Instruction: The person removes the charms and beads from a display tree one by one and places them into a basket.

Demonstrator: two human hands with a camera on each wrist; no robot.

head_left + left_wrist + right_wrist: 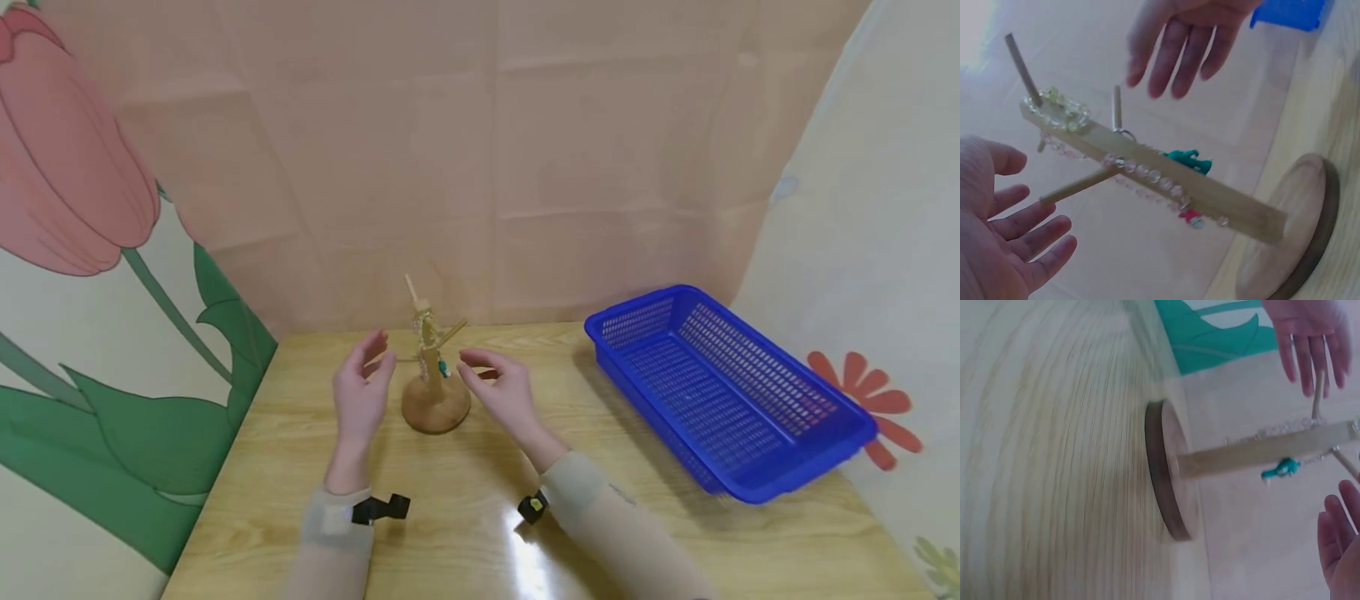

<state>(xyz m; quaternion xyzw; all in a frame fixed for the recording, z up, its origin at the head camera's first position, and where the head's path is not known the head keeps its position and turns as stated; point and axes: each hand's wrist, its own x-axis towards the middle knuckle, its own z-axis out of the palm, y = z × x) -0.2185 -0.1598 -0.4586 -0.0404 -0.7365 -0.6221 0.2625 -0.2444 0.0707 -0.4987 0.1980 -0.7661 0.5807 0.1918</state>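
Note:
A wooden jewelry stand (433, 375) with a round base (437, 410) and peg arms stands upright on the table. Beaded bracelets hang from its pegs: a pale green one (1063, 112) near the top and a pink clear-beaded one (1147, 175) lower down. A teal charm (1188, 160) dangles on the other side. My left hand (362, 383) is left of the stand, fingers loosely bent, near a peg's tip. On the right side, my right hand (501, 385) is held close to the teal charm, its fingers gently curved. Neither hand holds anything.
A blue plastic basket (727, 400) with perforated walls stands at the right of the wooden table (450, 517). Behind the table hangs a pink cloth backdrop (487, 167), with flower-patterned cloth on both sides.

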